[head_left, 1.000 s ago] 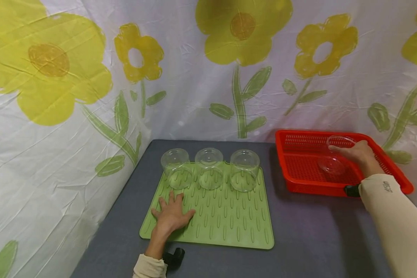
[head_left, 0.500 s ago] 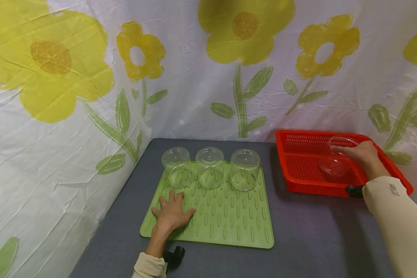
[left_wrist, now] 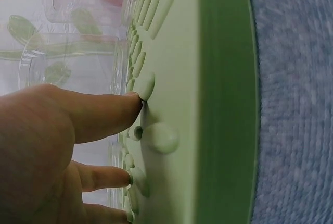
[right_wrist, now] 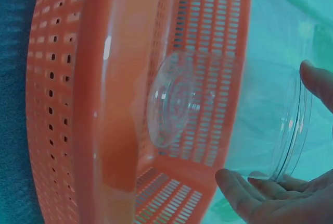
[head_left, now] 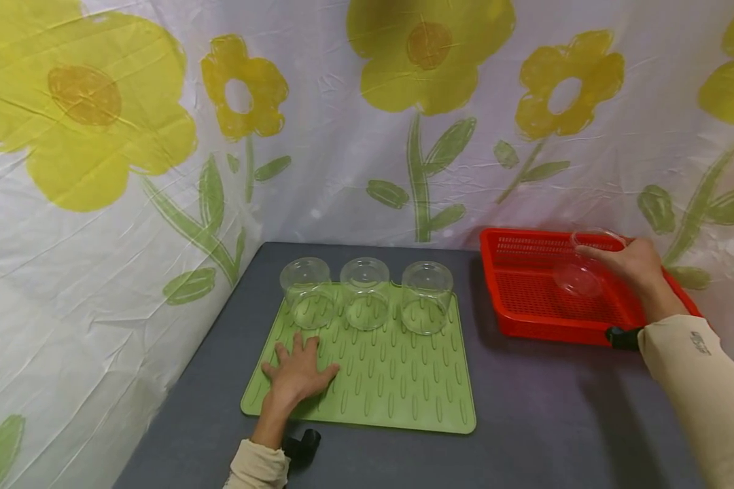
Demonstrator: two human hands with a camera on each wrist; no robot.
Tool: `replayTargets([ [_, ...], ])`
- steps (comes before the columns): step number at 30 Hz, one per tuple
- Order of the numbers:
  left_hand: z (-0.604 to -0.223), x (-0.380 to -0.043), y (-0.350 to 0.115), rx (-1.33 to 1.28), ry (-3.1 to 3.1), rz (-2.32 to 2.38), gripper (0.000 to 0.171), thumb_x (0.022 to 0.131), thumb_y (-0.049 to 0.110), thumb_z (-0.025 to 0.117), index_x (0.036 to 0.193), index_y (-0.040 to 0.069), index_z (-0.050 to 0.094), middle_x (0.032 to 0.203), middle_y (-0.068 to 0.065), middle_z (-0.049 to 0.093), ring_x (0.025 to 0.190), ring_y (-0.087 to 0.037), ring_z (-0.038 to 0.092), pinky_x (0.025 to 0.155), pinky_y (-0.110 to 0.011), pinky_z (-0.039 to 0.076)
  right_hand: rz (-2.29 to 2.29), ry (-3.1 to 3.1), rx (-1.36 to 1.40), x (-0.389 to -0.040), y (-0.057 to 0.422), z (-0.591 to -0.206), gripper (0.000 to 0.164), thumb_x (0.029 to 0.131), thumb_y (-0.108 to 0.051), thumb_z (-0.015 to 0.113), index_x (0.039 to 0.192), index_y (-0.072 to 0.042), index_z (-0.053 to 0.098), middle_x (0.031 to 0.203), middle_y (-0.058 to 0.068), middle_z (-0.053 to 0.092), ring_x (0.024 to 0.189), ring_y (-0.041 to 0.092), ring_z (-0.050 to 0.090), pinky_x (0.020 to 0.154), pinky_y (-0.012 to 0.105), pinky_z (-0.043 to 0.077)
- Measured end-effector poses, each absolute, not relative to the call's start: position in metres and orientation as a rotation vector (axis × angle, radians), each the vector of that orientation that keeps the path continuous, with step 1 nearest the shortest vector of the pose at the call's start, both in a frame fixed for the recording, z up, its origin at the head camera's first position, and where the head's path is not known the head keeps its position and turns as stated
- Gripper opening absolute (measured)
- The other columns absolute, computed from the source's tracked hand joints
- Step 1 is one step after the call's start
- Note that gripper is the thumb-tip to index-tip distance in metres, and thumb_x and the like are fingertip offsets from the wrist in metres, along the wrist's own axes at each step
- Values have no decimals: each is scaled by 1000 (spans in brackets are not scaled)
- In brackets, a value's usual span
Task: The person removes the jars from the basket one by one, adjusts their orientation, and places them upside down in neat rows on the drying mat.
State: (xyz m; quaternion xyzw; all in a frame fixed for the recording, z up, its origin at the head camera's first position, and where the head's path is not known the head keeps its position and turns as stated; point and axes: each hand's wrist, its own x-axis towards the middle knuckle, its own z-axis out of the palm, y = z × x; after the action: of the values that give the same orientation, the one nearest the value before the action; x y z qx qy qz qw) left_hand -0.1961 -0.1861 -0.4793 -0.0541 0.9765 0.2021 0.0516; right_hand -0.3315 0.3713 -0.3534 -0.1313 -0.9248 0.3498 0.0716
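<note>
My right hand (head_left: 639, 266) grips a clear plastic jar (right_wrist: 265, 114) near its rim, thumb on one side and fingers on the other. Over the red basket (head_left: 556, 327), the jar hangs with its mouth up and its base low inside the basket walls. My left hand (head_left: 297, 375) lies spread on the left part of the green ridged mat (head_left: 404, 390), fingertips pressing it. Beyond those fingers, three similar clear jars stand mouth down in a row along the mat's back: a left one (head_left: 308, 295), a middle one (head_left: 365, 295) and a right one (head_left: 427, 299).
A grey cloth-covered table (head_left: 526, 407) lies under the mat and basket. Close behind and to the left hangs a white flower-printed curtain (head_left: 336, 170). The basket's raised walls surround the jar's lower end.
My right hand has raised the jar slightly within the basket. The left hand stays spread on the mat, and the head view has shifted a little.
</note>
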Motion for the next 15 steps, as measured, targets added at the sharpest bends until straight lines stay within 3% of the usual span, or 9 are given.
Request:
replayTargets([
  [3,-479,-196,-186,-167,2969,606,72,96,46,65,152,6,44,163,-34,23,145,-69,12,101,-90,15,1058,-2772,-348,-331,371,-352,67,83,-64,73,90,-2,50,69,-2,39,77,22,41,56,31,41],
  [6,-478,-197,-186,-167,2963,606,72,96,45,65,152,6,44,163,-34,22,145,-69,11,102,-90,15,1050,-2789,-327,-329,370,-350,68,81,-67,74,82,-7,41,68,-2,30,71,19,37,55,34,37],
  [9,-477,-197,-186,-167,2956,614,73,95,45,66,152,6,44,163,-34,22,145,-69,11,102,-90,15,1035,-2802,-287,-325,368,-347,70,81,-67,74,83,-7,38,69,-1,28,69,18,36,54,36,35],
  [12,-476,-196,-185,-164,2951,624,73,95,45,66,152,5,44,163,-33,22,145,-68,11,102,-90,15,1018,-2802,-215,-319,364,-342,68,82,-65,75,88,-4,45,67,-2,30,66,17,36,52,35,35],
  [15,-475,-196,-185,-165,2945,627,73,95,45,66,153,6,43,163,-33,22,146,-68,11,102,-89,15,989,-2809,-150,-312,358,-338,72,84,-63,74,103,3,52,72,2,43,69,19,41,54,33,38],
])
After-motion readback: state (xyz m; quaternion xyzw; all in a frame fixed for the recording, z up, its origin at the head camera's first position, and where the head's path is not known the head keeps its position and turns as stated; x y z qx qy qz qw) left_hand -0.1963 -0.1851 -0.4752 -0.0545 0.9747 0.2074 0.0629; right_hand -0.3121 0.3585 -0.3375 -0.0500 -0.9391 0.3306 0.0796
